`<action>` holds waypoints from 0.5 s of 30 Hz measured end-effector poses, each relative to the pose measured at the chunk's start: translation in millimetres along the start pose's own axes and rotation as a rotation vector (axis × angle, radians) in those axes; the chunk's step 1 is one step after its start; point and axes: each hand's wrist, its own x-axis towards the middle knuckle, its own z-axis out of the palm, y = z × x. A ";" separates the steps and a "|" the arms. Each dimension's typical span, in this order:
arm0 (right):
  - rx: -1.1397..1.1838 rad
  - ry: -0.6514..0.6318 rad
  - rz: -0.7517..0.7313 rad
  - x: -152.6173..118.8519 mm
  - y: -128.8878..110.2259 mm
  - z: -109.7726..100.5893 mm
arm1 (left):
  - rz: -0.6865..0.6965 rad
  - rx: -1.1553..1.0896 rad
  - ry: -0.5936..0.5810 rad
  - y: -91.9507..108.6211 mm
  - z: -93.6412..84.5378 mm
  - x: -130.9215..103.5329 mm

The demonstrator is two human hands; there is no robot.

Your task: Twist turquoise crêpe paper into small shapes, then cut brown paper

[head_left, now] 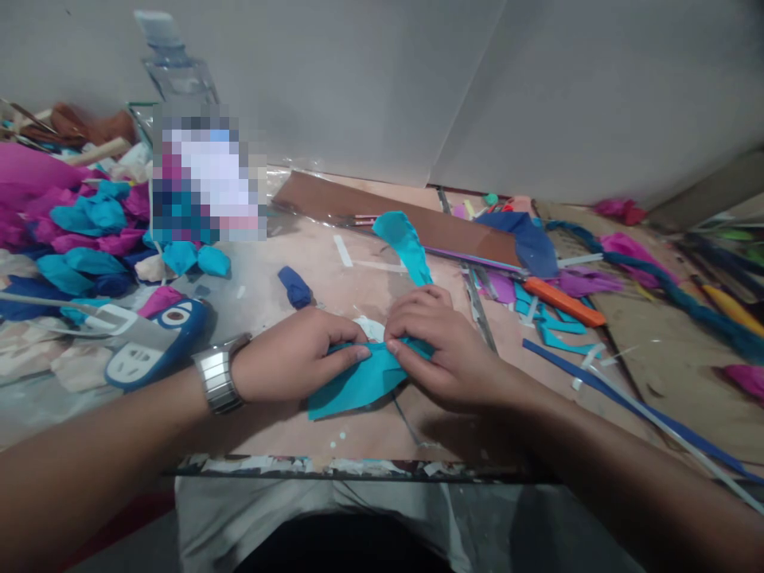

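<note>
A clear bottle [182, 78] is by the grey wall [358, 87]. A long brown sheet [358, 204] lies near an orange cutter [566, 302].

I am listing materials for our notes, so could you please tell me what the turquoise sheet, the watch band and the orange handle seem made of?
Turquoise sheet: perhaps crepe paper or thin cloth, matte; it looks thin and shows no shine.
Watch band: likely metal, fairly shiny; its silver segments catch the light.
Orange handle: probably hard plastic, given its even colour and stiff shape.
</note>
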 end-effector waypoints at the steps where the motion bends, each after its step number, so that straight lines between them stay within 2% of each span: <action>1: 0.006 -0.003 -0.001 -0.4 -0.2 0.5 | -0.005 -0.002 -0.007 -0.1 0.2 0.1; 5: 0.002 0.008 -0.027 -2.1 0.0 3.2 | -0.022 -0.031 -0.030 0.3 1.5 -0.2; 11: 0.013 0.058 -0.045 -1.8 3.1 3.7 | -0.054 -0.135 -0.159 -5.6 1.3 -0.8; 15: 0.043 0.069 -0.128 -0.4 3.5 4.3 | -0.057 -0.273 -0.219 -9.4 -0.3 -1.0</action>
